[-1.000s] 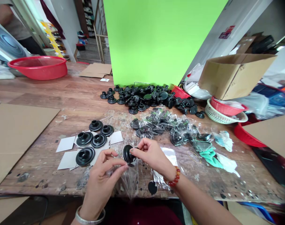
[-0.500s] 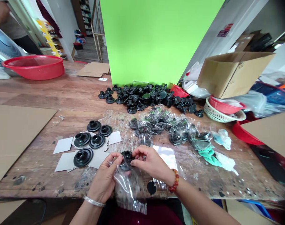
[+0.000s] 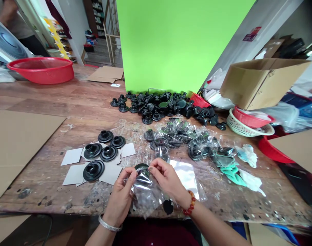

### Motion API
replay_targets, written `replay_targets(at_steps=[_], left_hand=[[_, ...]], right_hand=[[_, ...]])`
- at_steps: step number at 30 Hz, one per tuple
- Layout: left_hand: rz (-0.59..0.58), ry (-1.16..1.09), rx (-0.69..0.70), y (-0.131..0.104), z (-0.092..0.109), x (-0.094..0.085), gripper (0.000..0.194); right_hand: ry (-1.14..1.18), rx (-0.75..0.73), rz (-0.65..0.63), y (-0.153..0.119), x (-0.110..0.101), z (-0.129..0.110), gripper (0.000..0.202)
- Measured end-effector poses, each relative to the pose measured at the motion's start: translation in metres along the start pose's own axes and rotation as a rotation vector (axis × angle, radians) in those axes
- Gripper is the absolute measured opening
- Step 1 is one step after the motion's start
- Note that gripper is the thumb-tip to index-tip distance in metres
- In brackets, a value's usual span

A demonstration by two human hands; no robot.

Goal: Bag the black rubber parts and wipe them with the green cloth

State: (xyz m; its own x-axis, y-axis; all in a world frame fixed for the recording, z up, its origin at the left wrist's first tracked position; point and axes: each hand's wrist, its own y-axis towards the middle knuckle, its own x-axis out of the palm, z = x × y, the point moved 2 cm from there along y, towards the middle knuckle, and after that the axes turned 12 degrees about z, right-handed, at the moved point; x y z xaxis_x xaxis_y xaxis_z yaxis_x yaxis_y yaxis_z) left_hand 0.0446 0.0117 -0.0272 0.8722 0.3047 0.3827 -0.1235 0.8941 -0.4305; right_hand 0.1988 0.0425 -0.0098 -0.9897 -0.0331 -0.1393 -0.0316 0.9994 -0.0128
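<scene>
Near the table's front edge, my left hand (image 3: 122, 196) pinches one side of a clear plastic bag (image 3: 148, 200). My right hand (image 3: 168, 179) grips the bag's other side with thumb and forefinger. Between my fingertips is a round black flanged part (image 3: 141, 166), seen through the film with its broad face up; its lower portion is blurred by reflections. To the left, several black flanged parts (image 3: 93, 170) with raised necks sit on and around white cards (image 3: 73, 175). A stack of flat clear bags (image 3: 183, 174) lies beside my right hand.
Loose black parts (image 3: 156, 106) are heaped at the back by a green panel (image 3: 181, 44). Bagged parts (image 3: 181, 135) lie in front of them. At right are a cardboard box (image 3: 258, 82), a white basket (image 3: 248, 128) and green cloths (image 3: 231, 171). Cardboard (image 3: 22, 147) covers the left.
The black part has turned from neck up to broad face up. The bag's loose end has risen from over the table edge onto the table. Both hands keep their pinch.
</scene>
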Motion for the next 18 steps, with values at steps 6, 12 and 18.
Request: replay_targets(at_steps=[6,12,18], left_hand=[[0.039,-0.005,0.04,-0.002,0.0,0.0,0.025],[0.033,-0.178,-0.093,-0.002,-0.006,0.0,0.021],[0.127,-0.291,-0.15,-0.004,-0.006,0.005,0.027]], right_hand=[[0.038,0.169,0.085,-0.002,0.003,-0.002,0.013],[0.054,0.056,0.144,-0.016,0.003,-0.007,0.016],[0.298,0.227,0.044,-0.022,-0.004,-0.013,0.021]])
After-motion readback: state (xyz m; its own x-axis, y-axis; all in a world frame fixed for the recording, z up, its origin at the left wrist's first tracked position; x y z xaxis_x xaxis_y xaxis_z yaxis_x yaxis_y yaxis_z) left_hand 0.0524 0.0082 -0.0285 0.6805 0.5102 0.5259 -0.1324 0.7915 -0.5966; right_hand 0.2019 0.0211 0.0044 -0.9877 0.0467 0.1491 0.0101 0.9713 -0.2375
